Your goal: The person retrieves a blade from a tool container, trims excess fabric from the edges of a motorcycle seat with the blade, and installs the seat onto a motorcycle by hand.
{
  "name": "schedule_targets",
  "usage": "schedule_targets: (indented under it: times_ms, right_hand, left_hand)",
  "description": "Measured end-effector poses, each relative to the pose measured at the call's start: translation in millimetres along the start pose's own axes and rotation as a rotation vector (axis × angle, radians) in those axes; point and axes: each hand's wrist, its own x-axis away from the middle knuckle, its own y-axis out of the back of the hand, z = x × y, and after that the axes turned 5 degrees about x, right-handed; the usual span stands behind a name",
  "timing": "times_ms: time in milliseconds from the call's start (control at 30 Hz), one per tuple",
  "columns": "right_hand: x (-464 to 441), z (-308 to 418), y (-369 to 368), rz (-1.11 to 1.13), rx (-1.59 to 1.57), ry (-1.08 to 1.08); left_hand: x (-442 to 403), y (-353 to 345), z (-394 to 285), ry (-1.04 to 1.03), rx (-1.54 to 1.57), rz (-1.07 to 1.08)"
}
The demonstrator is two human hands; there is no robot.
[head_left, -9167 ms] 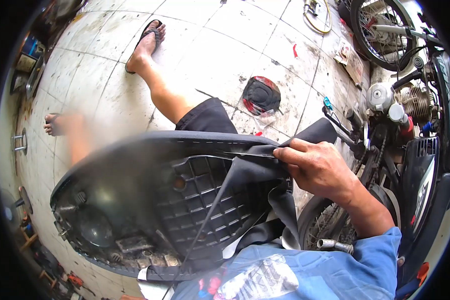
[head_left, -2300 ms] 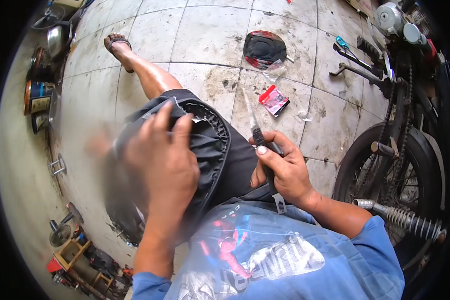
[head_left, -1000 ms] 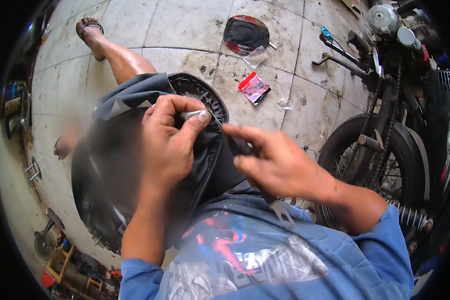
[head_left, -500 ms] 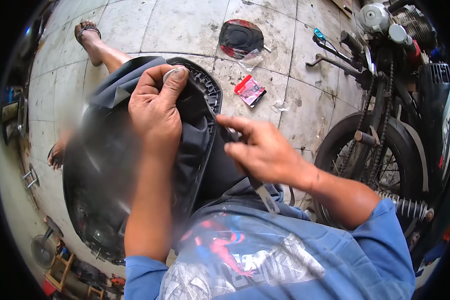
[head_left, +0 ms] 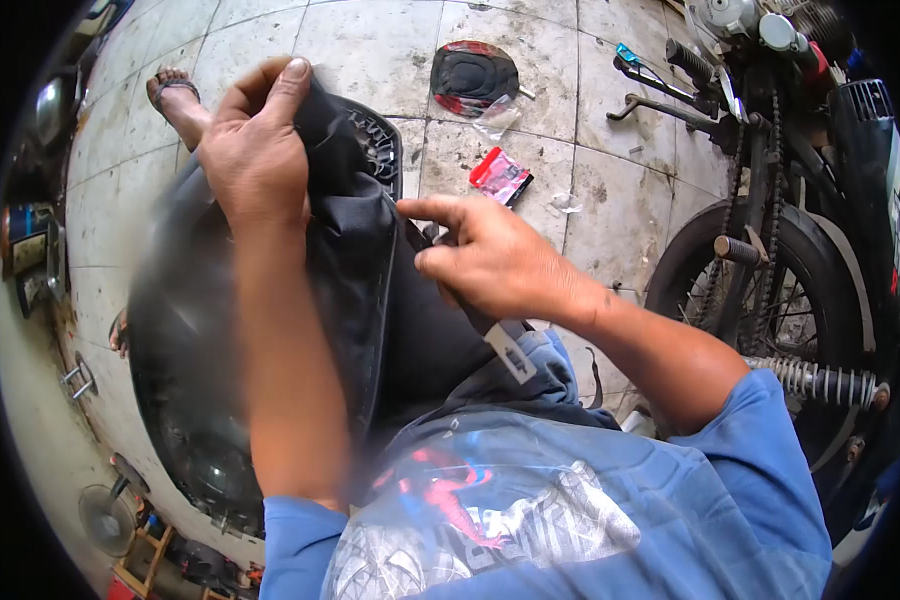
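Holding knife point(head_left: 510, 352) in right hand point(head_left: 497, 258), black cover point(head_left: 348, 228) in left hand point(head_left: 257, 168)

Seat point(head_left: 195, 380) blurred on left. Right hand point(head_left: 495, 262) hides most of cutter point(head_left: 511, 352), blade tip unreadable. Motorcycle point(head_left: 836, 290) cropped top right.
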Motion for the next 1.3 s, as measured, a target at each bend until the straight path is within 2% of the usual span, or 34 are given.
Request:
schedule_targets:
  times_ms: [33, 100, 167, 200, 233, 300, 333, 433, 500, 533, 600, 733, 800, 933, 1033, 1067, 1167, 1200, 1300]
  right_hand:
    - [-3, 7, 4, 0.053, -0.086, -0.073]
    - [2, 5, 3, -0.061, -0.263, 0.052]
    - [18, 12, 7, -0.146, -0.342, 0.056]
    - [25, 14, 10, -0.230, -0.414, 0.070]
    - [26, 9, 11, -0.228, -0.414, 0.072]
    - [28, -4, 9, -0.268, -0.454, 0.044]
    - [29, -4, 4, -0.284, -0.495, 0.047]
    - [41, -5, -3, -0.177, -0.455, -0.007]
    - [43, -3, -5, -0.171, -0.474, -0.030]
    - [40, -6, -7, -0.146, -0.475, -0.031]
    - [34, -10, -11, -0.103, -0.431, -0.023]
    - [16, -3, -8, -0.113, -0.312, -0.006]
    - [5, -3, -1, 0.001, -0.226, -0.058]
    - [-7, -5, -1, 0.022, -0.218, -0.032]
    - [-14, -4, 2, -0.035, 0.008, 0.024]
    - [-18, -9, 0, -0.081, 0.017, 0.090]
    - [-8, 5, 7, 0.026, 0.015, -0.033]
    - [-4, -3, 1, 0.012, 0.022, 0.042]
    - [8, 4, -1, 0.050, -0.048, -0.007]
  left_hand:
    - [2, -2, -13, -0.009, -0.005, 0.010]
    - [29, -7, -58, -0.526, -0.772, -0.039]
    - [62, 1, -84, -0.341, -0.807, 0.108]
    - [66, 12, -84, -0.360, -0.998, 0.275]
    - [79, 9, -85, -0.155, -1.275, 0.314]
    - [85, 3, -69, 0.044, -1.519, 0.489]
    - [85, 2, -56, 0.041, -1.526, 0.491]
    - [71, 12, -14, -0.190, -1.195, 0.410]
    - [71, 19, -6, 0.156, -0.756, 0.257]
    - [72, 21, -1, 0.151, -0.761, 0.256]
    - [77, 25, 9, 0.120, -0.496, 0.142]
    - [83, 16, 5, 0.157, -0.359, 0.102]
    - [83, 17, 6, 0.171, -0.291, 0.095]
    - [80, 18, 2, 0.215, -0.214, 0.099]
    - [80, 19, 6, 0.216, -0.114, 0.139]
    - [80, 20, 7, 0.221, -0.112, 0.140]
    - [78, 23, 9, 0.245, -0.097, 0.146]
    - [78, 22, 8, 0.263, -0.070, 0.151]
    - [78, 21, 7, 0.282, -0.026, 0.139]
